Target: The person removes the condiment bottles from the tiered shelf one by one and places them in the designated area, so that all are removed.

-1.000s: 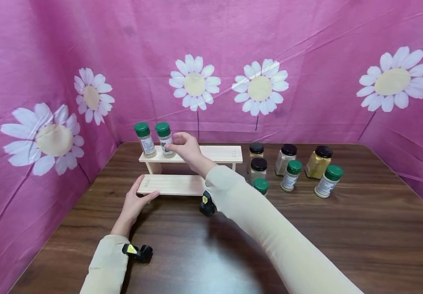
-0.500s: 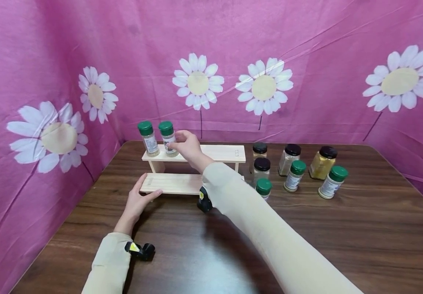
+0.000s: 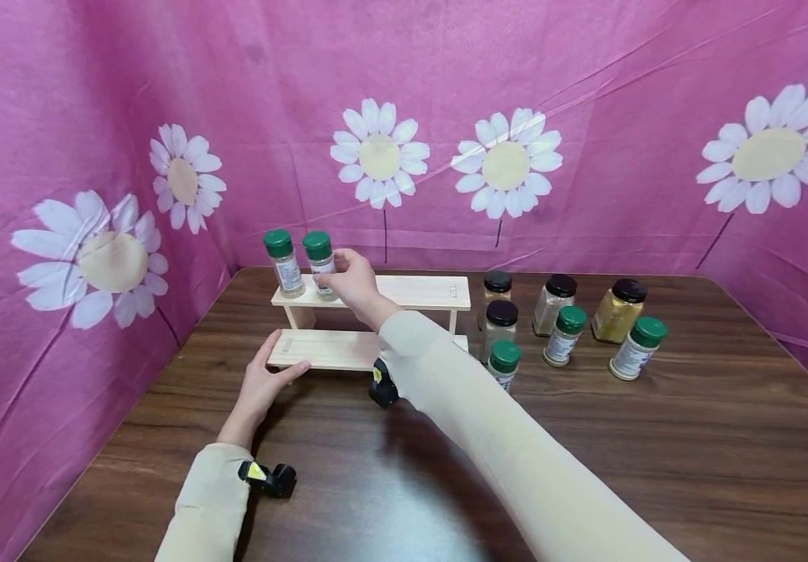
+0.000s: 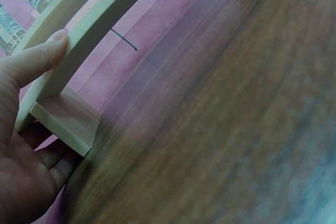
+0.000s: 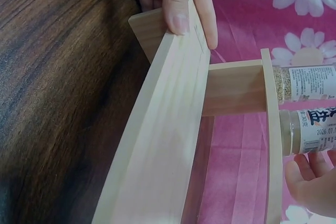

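Note:
A two-step wooden rack [image 3: 411,290] stands at the back left of the table. My left hand [image 3: 259,386] grips the left end of its lower shelf [image 3: 333,349], thumb [image 4: 47,56] along the front edge and fingers under the board. On the upper shelf, a green-capped spice jar [image 3: 318,247] stands upright, second from the left. My right hand [image 3: 356,282] pinches this jar low on its body, the thumb in front and the other fingers on its far side. A matching spice jar [image 3: 282,265] stands at the shelf's left end, slightly apart.
Right of the rack stand black-capped jars [image 3: 617,312] and green-capped jars [image 3: 565,336], several in all, on the dark wooden table [image 3: 656,460]. A pink cloth [image 3: 249,94] with daisies hangs behind. My right forearm [image 3: 460,398] crosses in front of the rack's right part.
The held jar's label has turned slightly under my right fingers, and my right wrist has shifted a little left. My left hand keeps its grip on the shelf. The view has shifted slightly.

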Demonstrator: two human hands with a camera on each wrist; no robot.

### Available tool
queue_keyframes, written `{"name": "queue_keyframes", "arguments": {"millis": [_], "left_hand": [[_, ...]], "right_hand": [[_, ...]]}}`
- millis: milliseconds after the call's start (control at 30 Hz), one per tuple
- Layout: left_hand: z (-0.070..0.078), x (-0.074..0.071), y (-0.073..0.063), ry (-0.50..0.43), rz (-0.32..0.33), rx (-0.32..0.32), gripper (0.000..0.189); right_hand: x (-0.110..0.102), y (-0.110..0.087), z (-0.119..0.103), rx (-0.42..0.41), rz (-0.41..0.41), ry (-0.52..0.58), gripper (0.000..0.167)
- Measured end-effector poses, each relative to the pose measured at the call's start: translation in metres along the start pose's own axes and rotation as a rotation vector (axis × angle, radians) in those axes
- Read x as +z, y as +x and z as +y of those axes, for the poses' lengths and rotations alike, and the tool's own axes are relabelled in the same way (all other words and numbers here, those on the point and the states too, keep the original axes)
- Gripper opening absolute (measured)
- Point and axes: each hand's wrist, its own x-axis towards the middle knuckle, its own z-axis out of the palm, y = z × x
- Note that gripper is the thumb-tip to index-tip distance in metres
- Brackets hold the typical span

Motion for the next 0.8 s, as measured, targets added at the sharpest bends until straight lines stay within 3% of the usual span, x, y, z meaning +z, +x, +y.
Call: {"name": "queue_keyframes", "arguments": {"millis": [167,800], "left_hand": [[0.0,0.0,0.001,0.005,0.0,0.006,0.08],[0.001,-0.001,-0.001,0.012,-0.001,-0.012,0.081]], "right_hand": [[0.0,-0.001,0.0,0.004,0.005,-0.025,0.039],[-0.002,-0.011,0.003,0.055,-0.019,0.141,0.035]]}}
